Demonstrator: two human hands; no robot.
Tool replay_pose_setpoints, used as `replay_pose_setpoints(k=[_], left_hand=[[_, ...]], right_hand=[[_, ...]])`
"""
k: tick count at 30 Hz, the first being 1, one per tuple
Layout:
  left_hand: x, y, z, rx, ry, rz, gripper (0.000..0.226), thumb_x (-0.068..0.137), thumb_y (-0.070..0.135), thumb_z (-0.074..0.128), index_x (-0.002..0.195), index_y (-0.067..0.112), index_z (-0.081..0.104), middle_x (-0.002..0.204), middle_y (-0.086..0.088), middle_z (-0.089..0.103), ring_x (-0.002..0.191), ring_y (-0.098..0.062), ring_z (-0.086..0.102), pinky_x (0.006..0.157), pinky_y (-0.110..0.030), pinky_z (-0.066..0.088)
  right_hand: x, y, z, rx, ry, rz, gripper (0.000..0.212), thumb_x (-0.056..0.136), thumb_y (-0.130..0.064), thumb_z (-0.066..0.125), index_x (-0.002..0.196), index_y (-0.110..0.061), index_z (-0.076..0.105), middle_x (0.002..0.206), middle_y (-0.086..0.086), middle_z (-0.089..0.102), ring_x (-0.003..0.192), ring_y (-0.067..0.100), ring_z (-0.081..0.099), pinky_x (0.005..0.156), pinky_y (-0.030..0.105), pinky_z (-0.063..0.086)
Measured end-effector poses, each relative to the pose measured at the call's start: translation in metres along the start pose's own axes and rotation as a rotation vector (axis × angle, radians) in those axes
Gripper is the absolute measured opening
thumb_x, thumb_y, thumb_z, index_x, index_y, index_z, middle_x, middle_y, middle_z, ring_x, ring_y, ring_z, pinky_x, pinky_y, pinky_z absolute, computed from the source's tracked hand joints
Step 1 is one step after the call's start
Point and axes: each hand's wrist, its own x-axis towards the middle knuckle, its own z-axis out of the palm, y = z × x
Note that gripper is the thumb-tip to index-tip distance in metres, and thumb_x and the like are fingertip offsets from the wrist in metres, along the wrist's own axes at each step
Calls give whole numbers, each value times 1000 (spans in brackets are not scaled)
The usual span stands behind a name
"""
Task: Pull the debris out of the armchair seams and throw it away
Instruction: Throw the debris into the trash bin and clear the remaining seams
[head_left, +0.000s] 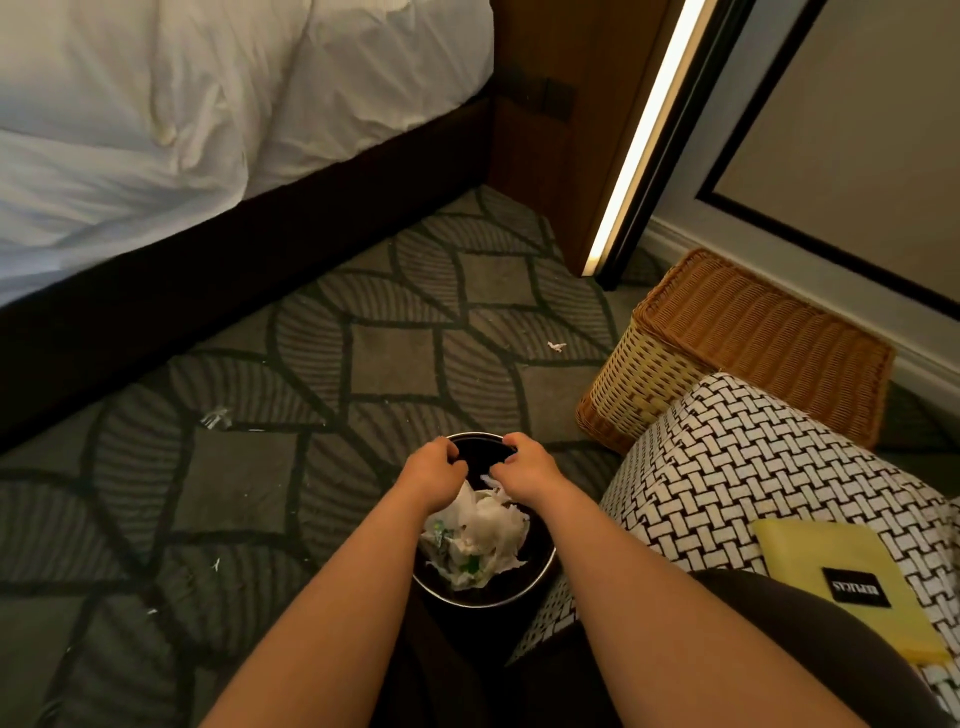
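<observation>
White bedding (156, 114) fills the top left, rumpled, hanging over a dark bed base (249, 260) that runs diagonally down to the grey leaf-patterned carpet (363, 322). A pale scrap (215, 417) lies out on the carpet, well apart from the bin, with a tinier fleck (216, 564) nearer the camera.

Centre now: the left hand (434, 467) is over the round dark bin (480, 448), knuckles up, fingers curled under at the far rim. The tips are tucked out of sight, so I cannot tell whether they pinch anything. Inside the bin sits the debris (478, 540), a crumpled heap of white paper with green bits showing through, lying in the near half between the two forearms.

The right hand (522, 465) is just beside the left, also over the far rim, fingers bent down. A small white bit shows right under its thumb; whether it is pinched or part of the heap, I cannot tell. The two hands are close but apart, with the dark inner wall of the bin showing between them.

Further right, another white scrap (557, 346) on the carpet, and up above it a lit strip (639, 135) on a wooden panel. Then a wicker basket (727, 353) on the floor, just behind the armchair (753, 467) with its black-and-white woven fabric. The bin stands just beside the armchair's left edge. A yellow booklet (810, 551) rests flat on the armchair.
</observation>
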Motion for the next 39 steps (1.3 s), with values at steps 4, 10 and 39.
replay_pose_setpoints(k=[4, 10, 39], left_hand=[[-14, 5, -1, -25, 45, 25, 22, 92, 17, 49, 110, 7, 57, 113, -12, 60, 103, -25, 54, 85, -31, 42], [-52, 23, -3, -129, 144, 162, 14, 92, 14, 49, 99, 10, 60, 96, -5, 60, 82, -13, 51, 69, -24, 38], [-351, 182, 116, -191, -493, 842, 16, 95, 25, 47, 96, 24, 63, 98, 17, 61, 92, 13, 52, 72, 1, 35]], right_hand=[[-13, -5, -20, -5, 136, -38, 43, 89, 1, 46, 130, -10, 49, 132, 13, 51, 121, 27, 48, 94, 28, 40], [-43, -13, -53, 24, 185, -156, 38, 87, -4, 52, 124, -14, 53, 125, 10, 56, 112, 24, 53, 84, 24, 40], [-381, 231, -170, 558, 632, -189, 41, 83, 6, 52, 108, -25, 59, 88, -1, 60, 74, 7, 54, 64, 17, 47]])
